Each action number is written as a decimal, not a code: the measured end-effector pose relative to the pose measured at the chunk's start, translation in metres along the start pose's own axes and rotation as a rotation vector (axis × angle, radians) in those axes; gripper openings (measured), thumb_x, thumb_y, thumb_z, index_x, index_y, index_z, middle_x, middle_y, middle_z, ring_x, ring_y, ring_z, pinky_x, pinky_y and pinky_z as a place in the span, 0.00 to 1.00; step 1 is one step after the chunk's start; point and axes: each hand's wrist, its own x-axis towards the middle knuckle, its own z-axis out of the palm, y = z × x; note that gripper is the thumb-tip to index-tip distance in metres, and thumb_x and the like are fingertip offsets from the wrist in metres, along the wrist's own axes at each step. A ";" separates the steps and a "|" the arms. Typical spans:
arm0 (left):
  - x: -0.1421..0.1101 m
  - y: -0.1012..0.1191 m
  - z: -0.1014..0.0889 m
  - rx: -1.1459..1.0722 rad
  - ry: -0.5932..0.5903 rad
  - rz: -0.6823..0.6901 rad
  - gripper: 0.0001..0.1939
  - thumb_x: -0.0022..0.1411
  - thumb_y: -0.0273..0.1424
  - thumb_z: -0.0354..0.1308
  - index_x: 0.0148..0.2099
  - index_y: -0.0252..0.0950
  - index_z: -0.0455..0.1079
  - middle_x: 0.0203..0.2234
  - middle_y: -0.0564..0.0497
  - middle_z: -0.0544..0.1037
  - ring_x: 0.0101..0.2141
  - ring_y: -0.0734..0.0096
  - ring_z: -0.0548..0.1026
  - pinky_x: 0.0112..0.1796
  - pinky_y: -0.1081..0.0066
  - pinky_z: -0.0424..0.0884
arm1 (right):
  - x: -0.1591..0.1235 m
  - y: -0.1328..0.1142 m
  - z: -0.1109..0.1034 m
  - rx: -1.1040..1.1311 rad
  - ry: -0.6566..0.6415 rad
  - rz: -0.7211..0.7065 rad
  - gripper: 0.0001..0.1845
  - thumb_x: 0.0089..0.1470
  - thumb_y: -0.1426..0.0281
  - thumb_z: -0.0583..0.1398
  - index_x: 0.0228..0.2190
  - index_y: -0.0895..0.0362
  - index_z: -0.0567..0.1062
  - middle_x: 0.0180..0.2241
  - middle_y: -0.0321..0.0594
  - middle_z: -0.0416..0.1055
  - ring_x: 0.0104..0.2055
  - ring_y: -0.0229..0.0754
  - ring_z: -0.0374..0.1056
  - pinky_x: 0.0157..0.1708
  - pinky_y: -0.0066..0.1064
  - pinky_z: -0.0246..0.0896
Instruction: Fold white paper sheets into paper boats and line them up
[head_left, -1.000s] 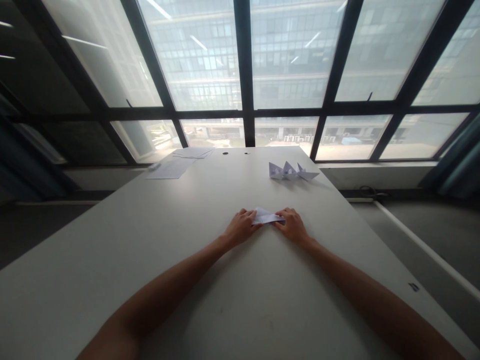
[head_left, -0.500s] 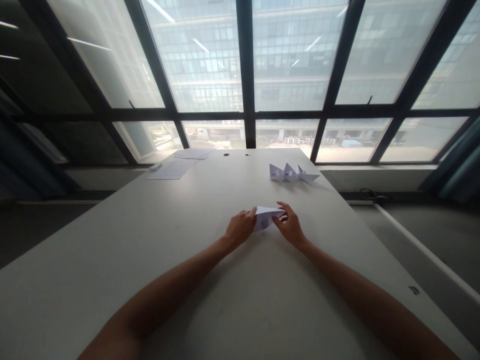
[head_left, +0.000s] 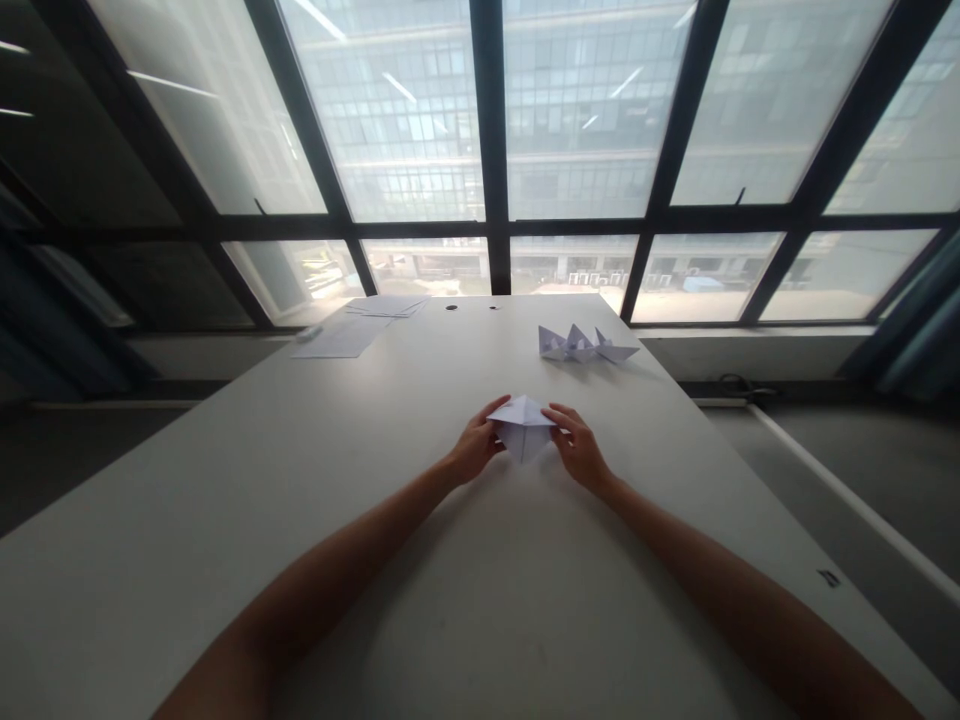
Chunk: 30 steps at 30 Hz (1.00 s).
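A folded piece of white paper (head_left: 523,430) is held just above the table between my two hands. It has a crease down its front and a flared, pointed shape. My left hand (head_left: 477,440) pinches its left corner, thumb and fingers closed on the edge. On the opposite corner, my right hand (head_left: 576,444) grips the paper the same way. Beyond my right hand stand three folded paper boats (head_left: 579,345) in a row, touching or nearly so.
Flat white sheets (head_left: 337,337) lie at the far left of the white table (head_left: 450,600). Two small dark round spots sit near its far edge. Past that edge rise large windows with dark frames (head_left: 495,150). A small dark mark (head_left: 829,578) shows near the right edge.
The folded paper has turned and widened, its creased front now facing me. My left hand has shifted slightly left and grips the left corner. The boats have not moved.
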 end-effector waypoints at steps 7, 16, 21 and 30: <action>-0.007 0.014 -0.004 -0.142 -0.226 -0.144 0.28 0.56 0.30 0.58 0.61 0.38 0.67 0.40 0.44 0.77 0.40 0.62 0.74 0.42 0.64 0.72 | 0.001 -0.003 -0.003 0.057 0.067 -0.027 0.21 0.55 0.75 0.53 0.46 0.52 0.78 0.52 0.45 0.67 0.37 0.40 0.68 0.28 0.31 0.69; -0.004 -0.002 -0.002 0.224 -0.146 0.044 0.43 0.51 0.33 0.70 0.66 0.38 0.57 0.45 0.44 0.76 0.37 0.67 0.76 0.39 0.67 0.74 | 0.002 -0.006 -0.006 0.085 0.081 0.031 0.18 0.52 0.74 0.54 0.40 0.54 0.80 0.49 0.44 0.71 0.46 0.45 0.67 0.37 0.34 0.70; -0.003 -0.007 -0.002 0.623 -0.105 0.297 0.35 0.54 0.36 0.67 0.62 0.36 0.62 0.53 0.40 0.72 0.49 0.55 0.74 0.45 0.61 0.73 | 0.002 0.006 -0.004 -0.066 0.094 0.055 0.16 0.49 0.74 0.57 0.39 0.56 0.79 0.46 0.45 0.70 0.38 0.41 0.67 0.32 0.31 0.69; -0.015 -0.007 0.004 1.244 -0.393 0.501 0.14 0.66 0.31 0.55 0.51 0.42 0.76 0.57 0.47 0.72 0.58 0.59 0.68 0.60 0.57 0.60 | -0.002 0.009 -0.004 -0.508 0.003 -0.029 0.17 0.46 0.81 0.59 0.37 0.55 0.79 0.43 0.46 0.71 0.47 0.48 0.66 0.50 0.43 0.62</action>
